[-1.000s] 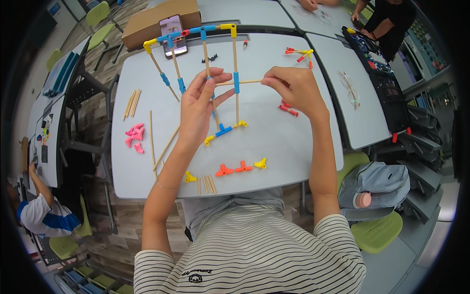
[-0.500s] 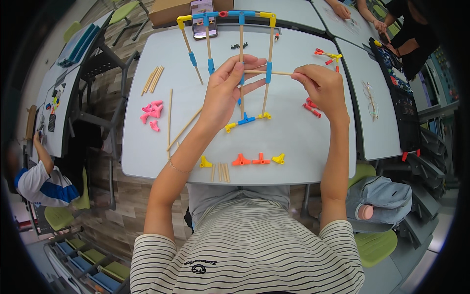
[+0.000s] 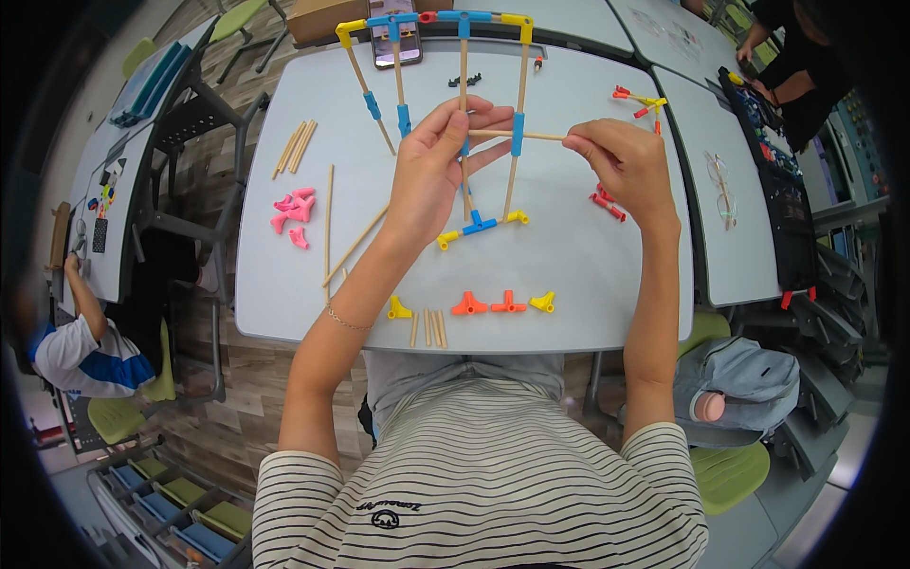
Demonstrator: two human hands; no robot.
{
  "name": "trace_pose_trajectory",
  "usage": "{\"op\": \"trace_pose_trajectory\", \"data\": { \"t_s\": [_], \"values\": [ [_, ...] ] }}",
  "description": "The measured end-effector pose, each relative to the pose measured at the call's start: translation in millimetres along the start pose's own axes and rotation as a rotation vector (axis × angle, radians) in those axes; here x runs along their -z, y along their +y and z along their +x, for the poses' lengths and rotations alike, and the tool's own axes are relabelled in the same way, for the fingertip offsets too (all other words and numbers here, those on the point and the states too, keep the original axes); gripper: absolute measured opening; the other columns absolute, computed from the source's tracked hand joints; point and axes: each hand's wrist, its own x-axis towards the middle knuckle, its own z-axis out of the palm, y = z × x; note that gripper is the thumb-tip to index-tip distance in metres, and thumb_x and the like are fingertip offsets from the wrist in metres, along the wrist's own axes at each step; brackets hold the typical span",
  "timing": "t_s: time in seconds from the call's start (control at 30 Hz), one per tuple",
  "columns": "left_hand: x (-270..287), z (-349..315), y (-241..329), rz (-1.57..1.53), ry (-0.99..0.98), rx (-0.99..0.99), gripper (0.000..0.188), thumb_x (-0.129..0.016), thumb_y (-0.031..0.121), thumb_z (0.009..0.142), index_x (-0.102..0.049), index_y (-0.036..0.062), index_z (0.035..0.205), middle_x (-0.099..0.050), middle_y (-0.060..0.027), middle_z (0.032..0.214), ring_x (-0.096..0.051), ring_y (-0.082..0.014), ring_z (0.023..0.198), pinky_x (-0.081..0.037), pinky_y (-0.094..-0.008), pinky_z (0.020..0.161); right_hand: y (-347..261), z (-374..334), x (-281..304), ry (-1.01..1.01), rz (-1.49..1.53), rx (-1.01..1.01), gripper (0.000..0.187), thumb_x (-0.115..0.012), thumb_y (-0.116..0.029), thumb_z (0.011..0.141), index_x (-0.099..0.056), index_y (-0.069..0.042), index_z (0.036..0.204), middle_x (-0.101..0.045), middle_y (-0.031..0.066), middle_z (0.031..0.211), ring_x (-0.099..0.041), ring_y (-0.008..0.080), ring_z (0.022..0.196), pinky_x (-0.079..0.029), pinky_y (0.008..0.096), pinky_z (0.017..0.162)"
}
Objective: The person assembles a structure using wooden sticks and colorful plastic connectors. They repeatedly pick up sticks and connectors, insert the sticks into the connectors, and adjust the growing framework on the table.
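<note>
A tall frame of wooden sticks and blue, yellow and red plastic connectors (image 3: pixel 464 23) stands over the white table (image 3: pixel 284 209). My left hand (image 3: pixel 428 171) is closed round one of its upright sticks, thumb in front, with other fingers stretched out behind. Between thumb and fingers my right hand (image 3: pixel 626 171) pinches the end of a thin wooden stick (image 3: pixel 545 137). That stick runs level across to a blue connector (image 3: pixel 518 134) on the right upright and on toward my left hand. Whether it passes through the connector or beside it, I cannot tell.
Pink connectors (image 3: pixel 296 204) and wooden sticks (image 3: pixel 296 147) lie on the left. Orange and yellow connectors (image 3: pixel 469 303) line the near edge beside short sticks (image 3: pixel 428 327). Red connectors (image 3: pixel 607 203) lie beyond my right hand. A phone (image 3: pixel 396 47) rests at the back; another person (image 3: pixel 806 85) is at far right.
The frame's top has shifted slightly left and up in the picture. Both my hands keep the same grip. At the upper right, another person's hands have moved back from the table.
</note>
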Motion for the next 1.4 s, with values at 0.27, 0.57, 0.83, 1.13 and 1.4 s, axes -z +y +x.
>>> {"op": "trace_pose_trajectory", "data": {
  "t_s": [0.27, 0.57, 0.83, 1.13, 1.4],
  "values": [
    [1, -1, 5, 0.019, -0.044, 0.014, 0.032, -0.036, 0.023, 0.11, -0.054, -0.0008, 0.121, -0.062, -0.0235, 0.127, -0.061, -0.032, 0.123, -0.055, -0.0464, 0.104, -1, 0, 4, 0.008, -0.033, 0.03, 0.016, -0.078, -0.02, 0.085, -0.074, -0.005, 0.084, -0.071, 0.0059, 0.074, -0.064, 0.0193, 0.061, -0.047, 0.0303, 0.056],
    [2, 1, -6, 0.155, -0.061, -0.09, 0.031, -0.038, 0.026, 0.11, -0.053, 0.0008, 0.121, -0.063, -0.0206, 0.126, -0.062, -0.0321, 0.122, -0.055, -0.0452, 0.103, -3, 0, -7, 0.033, 0.045, 0.034, 0.016, -0.078, -0.02, 0.086, -0.074, -0.005, 0.084, -0.072, 0.0061, 0.075, -0.064, 0.019, 0.059, -0.047, 0.0295, 0.055],
    [3, 1, -6, 0.105, -0.064, -0.079, 0.025, -0.047, 0.022, 0.107, -0.053, 0.0009, 0.119, -0.064, -0.0211, 0.122, -0.063, -0.0321, 0.121, -0.056, -0.0459, 0.102, -7, -1, -10, 0.007, -0.029, 0.039, 0.016, -0.076, -0.021, 0.087, -0.072, -0.005, 0.084, -0.071, 0.0058, 0.073, -0.065, 0.019, 0.06, -0.047, 0.0297, 0.055],
    [-1, -4, -1, 0.2, -0.009, 0.057, 0.03, -0.073, 0.014, 0.092, -0.058, -0.0012, 0.114, -0.068, -0.0151, 0.108, -0.071, -0.0233, 0.098, -0.06, -0.0371, 0.087, -5, 2, 2, 0.071, -0.04, 0.092, 0.015, -0.078, -0.02, 0.085, -0.072, -0.006, 0.083, -0.07, 0.004, 0.072, -0.062, 0.0184, 0.058, -0.045, 0.0282, 0.052],
    [-2, -8, 5, 0.076, 0.083, 0.247, 0.03, -0.076, 0.013, 0.09, -0.065, -0.0028, 0.112, -0.071, -0.0118, 0.097, -0.072, -0.0195, 0.089, -0.06, -0.032, 0.084, -13, 2, 3, 0.102, -0.155, 0.219, 0.017, -0.079, -0.023, 0.082, -0.071, -0.008, 0.082, -0.06, 0.0007, 0.063, -0.056, 0.0159, 0.055, -0.041, 0.0311, 0.048]
  ]
}}
